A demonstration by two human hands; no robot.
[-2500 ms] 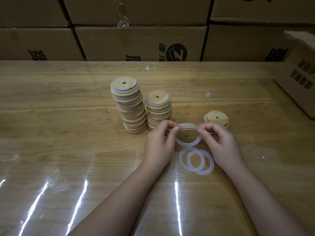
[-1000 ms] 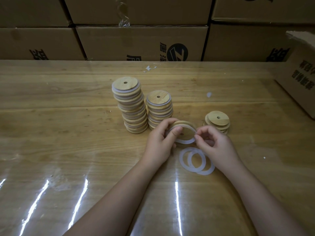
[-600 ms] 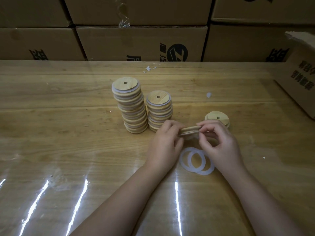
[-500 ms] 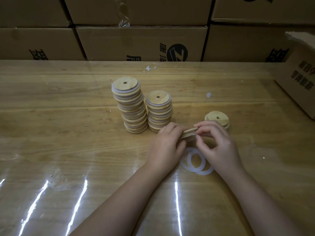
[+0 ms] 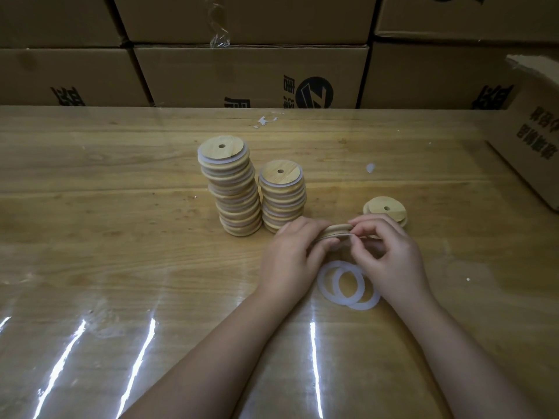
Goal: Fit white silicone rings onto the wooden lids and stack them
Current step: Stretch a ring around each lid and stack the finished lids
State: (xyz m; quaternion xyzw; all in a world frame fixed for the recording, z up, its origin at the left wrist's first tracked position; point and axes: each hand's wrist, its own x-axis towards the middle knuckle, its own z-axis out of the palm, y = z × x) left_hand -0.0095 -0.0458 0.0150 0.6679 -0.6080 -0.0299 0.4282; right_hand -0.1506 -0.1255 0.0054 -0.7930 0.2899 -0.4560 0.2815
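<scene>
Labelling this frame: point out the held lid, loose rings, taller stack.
held lid (image 5: 337, 230): head view, wooden edge.
loose rings (image 5: 324, 282): head view, left ring's band.
taller stack (image 5: 233, 189): head view, mid-height side.

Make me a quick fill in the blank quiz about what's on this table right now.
1. The left hand and right hand hold one ____ between them.
2. ____ loose rings lie overlapping on the table.
3. The tallest stack is the one farthest ____.
Missing: lid; two; left.
</scene>
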